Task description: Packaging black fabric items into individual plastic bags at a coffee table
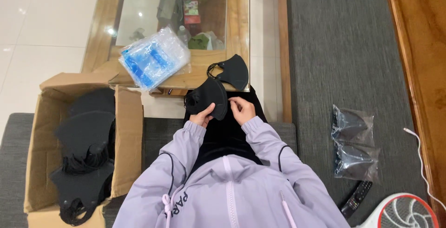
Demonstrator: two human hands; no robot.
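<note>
Black masks (211,97) fill a brown cardboard box (127,135). The jacket (232,186) is pale lilac, the plastic bags (153,58) clear with blue print, the sofa (344,51) dark grey, the table (238,19) honey-coloured wood.

Matt black cloth mask (211,99), glossy glass-topped wooden table (239,33), rough brown cardboard box (126,135), shiny plastic bags (153,58).

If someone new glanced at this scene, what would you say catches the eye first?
Probably the black face mask held in both hands, the left hand and right hand, at the edge of the glass-topped table. Next, the cardboard box full of black masks at the left, and two bagged masks on the grey cushion at the right.
</note>
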